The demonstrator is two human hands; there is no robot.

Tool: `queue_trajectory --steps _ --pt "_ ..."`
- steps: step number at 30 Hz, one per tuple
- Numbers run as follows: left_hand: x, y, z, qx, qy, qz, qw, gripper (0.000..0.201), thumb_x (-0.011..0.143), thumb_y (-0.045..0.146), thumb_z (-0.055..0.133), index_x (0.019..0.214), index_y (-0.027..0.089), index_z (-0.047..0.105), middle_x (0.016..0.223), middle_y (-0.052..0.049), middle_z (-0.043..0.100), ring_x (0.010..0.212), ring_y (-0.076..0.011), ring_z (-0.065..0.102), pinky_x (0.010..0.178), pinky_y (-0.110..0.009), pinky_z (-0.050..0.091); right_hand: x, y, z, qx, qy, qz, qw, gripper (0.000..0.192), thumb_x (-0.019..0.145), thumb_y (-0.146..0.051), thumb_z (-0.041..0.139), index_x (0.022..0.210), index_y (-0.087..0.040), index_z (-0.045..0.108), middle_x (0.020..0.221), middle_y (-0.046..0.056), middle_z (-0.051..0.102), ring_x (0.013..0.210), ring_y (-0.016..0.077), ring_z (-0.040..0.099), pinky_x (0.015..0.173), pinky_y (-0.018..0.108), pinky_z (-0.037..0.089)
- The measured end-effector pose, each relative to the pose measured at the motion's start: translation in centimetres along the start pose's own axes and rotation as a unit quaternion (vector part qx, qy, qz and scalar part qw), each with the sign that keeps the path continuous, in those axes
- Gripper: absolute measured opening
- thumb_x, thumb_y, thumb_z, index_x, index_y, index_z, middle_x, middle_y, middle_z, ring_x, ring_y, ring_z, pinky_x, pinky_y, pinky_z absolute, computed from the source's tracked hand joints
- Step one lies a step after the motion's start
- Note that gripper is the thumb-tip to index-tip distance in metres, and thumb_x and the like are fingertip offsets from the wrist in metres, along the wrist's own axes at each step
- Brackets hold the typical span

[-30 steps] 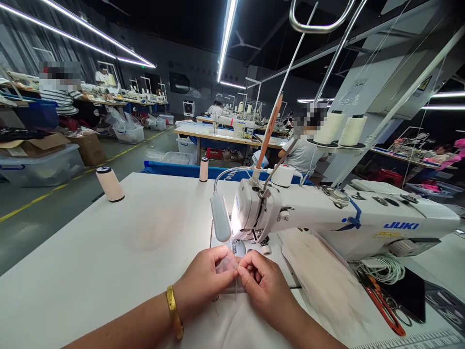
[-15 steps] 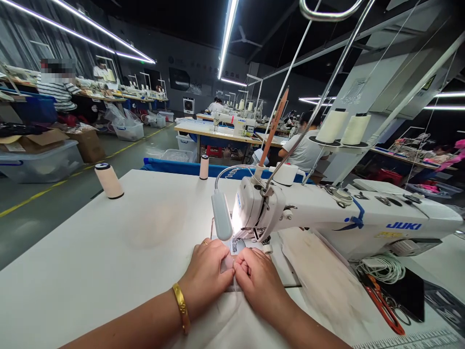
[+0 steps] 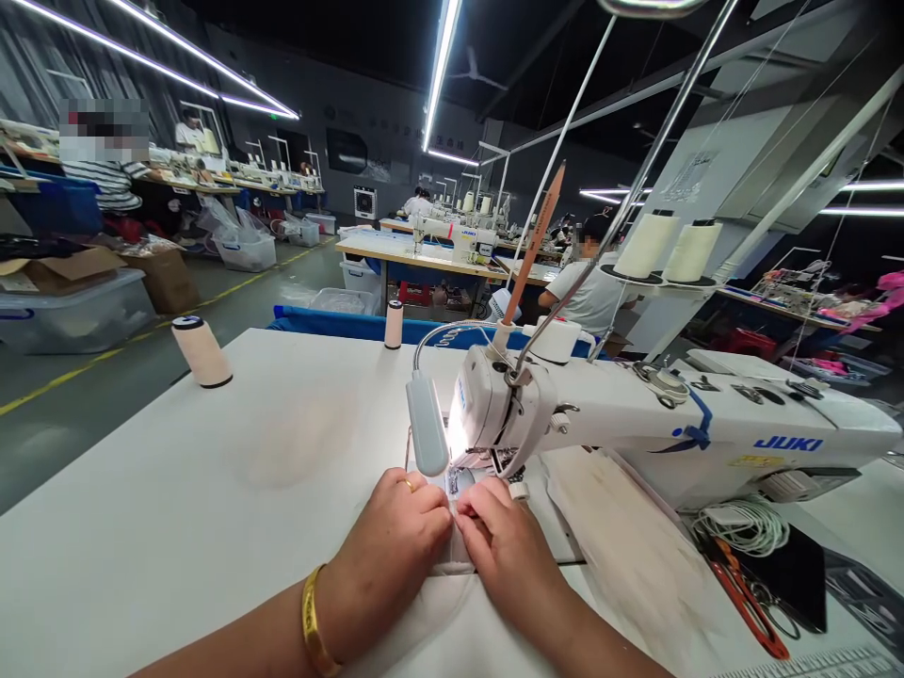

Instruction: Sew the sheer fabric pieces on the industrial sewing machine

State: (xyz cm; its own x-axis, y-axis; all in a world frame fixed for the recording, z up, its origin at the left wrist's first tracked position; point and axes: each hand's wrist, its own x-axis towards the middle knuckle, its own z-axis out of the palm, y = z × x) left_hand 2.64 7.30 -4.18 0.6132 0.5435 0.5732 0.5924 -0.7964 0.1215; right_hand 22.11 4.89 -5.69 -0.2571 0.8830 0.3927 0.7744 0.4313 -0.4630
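Just in front of the presser foot (image 3: 454,478) of the white sewing machine (image 3: 487,395), both my hands pinch a pale, sheer fabric (image 3: 456,589). My left hand (image 3: 399,541), with a ring and a gold bangle on the wrist, has its fingers closed at the fabric's edge. Close beside it, nearly touching, my right hand (image 3: 505,537) is closed on the same fabric with thumb and fingertips. The cloth runs down toward me between the forearms and is hard to tell from the white table. A small lamp (image 3: 427,428) lights the needle area, which the fingers partly hide.
Two thread cones, one at the left edge (image 3: 201,351) and one at the back (image 3: 394,325), stand on the table (image 3: 141,508). Right of the machine bed lie pale fabric pieces (image 3: 621,537), orange-handled scissors (image 3: 752,598), a coiled white cable (image 3: 745,524) and a ruler (image 3: 812,664). Co-workers sit farther off.
My left hand has turned, its wrist and bangle shifting left and down, while its fingers have drawn together at the fabric. The right fingertips have shifted slightly. The view has moved a little.
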Motion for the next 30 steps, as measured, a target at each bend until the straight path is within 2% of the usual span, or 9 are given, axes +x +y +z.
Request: queue_trajectory --steps 3,7,16,21,26,30 --pt "0.0 -0.2 -0.1 0.004 -0.042 -0.004 0.999 0.031 0.1 0.004 0.051 0.074 0.019 0.059 0.078 0.0 0.068 0.071 -0.0185 0.054 0.067 -0.035 0.03 -0.2 0.2 -0.3 -0.023 -0.019 -0.04 0.999 0.025 0.101 -0.008 0.049 0.091 -0.024 0.065 0.09 0.003 0.065 0.081 0.0215 0.061 0.071 0.031 0.046" --pt "0.1 -0.3 -0.4 0.001 -0.091 -0.017 0.996 0.031 0.102 0.008 0.05 0.075 0.019 0.062 0.084 -0.002 0.07 0.077 -0.0196 0.058 0.068 -0.036 0.032 -0.4 0.5 -0.3 -0.047 -0.009 -0.062 0.997 0.029 0.101 -0.005 0.047 0.097 -0.023 0.069 0.09 0.004 0.065 0.077 0.0215 0.059 0.07 0.033 0.047" --pt "0.1 -0.2 -0.8 -0.017 -0.114 -0.033 0.993 0.03 0.101 0.007 0.048 0.078 0.019 0.064 0.089 -0.002 0.073 0.082 -0.0204 0.062 0.072 -0.037 0.033 -0.6 0.9 -0.1 -0.046 -0.013 -0.085 0.995 0.035 0.095 0.003 0.047 0.101 -0.023 0.07 0.096 0.005 0.067 0.086 0.0238 0.061 0.071 0.034 0.048" --pt "0.4 -0.2 -1.3 -0.05 -0.146 -0.07 0.985 0.027 0.102 0.01 0.048 0.089 0.02 0.069 0.095 -0.003 0.075 0.09 -0.0226 0.066 0.076 -0.038 0.036 -0.4 1.1 -0.2 -0.071 -0.003 -0.088 0.994 0.035 0.099 0.0 0.045 0.107 -0.022 0.071 0.095 0.006 0.069 0.081 0.0236 0.061 0.069 0.035 0.046" --pt "0.7 -0.2 -1.4 -0.056 -0.14 -0.075 0.986 0.024 0.1 0.009 0.05 0.093 0.021 0.07 0.101 -0.003 0.077 0.095 -0.0236 0.067 0.078 -0.039 0.037 -0.2 1.2 -0.2 -0.103 0.023 -0.1 0.989 0.038 0.098 0.0 0.043 0.11 -0.021 0.071 0.103 0.007 0.073 0.072 0.0212 0.06 0.064 0.035 0.044" --pt "0.8 -0.2 -1.5 -0.054 -0.144 -0.078 0.985 0.024 0.1 0.009 0.049 0.092 0.02 0.069 0.098 -0.004 0.076 0.094 -0.0243 0.067 0.078 -0.039 0.036 0.0 1.2 -0.2 -0.109 0.025 -0.097 0.989 0.038 0.097 0.0 0.044 0.113 -0.021 0.071 0.106 0.007 0.075 0.068 0.0206 0.059 0.062 0.035 0.043"
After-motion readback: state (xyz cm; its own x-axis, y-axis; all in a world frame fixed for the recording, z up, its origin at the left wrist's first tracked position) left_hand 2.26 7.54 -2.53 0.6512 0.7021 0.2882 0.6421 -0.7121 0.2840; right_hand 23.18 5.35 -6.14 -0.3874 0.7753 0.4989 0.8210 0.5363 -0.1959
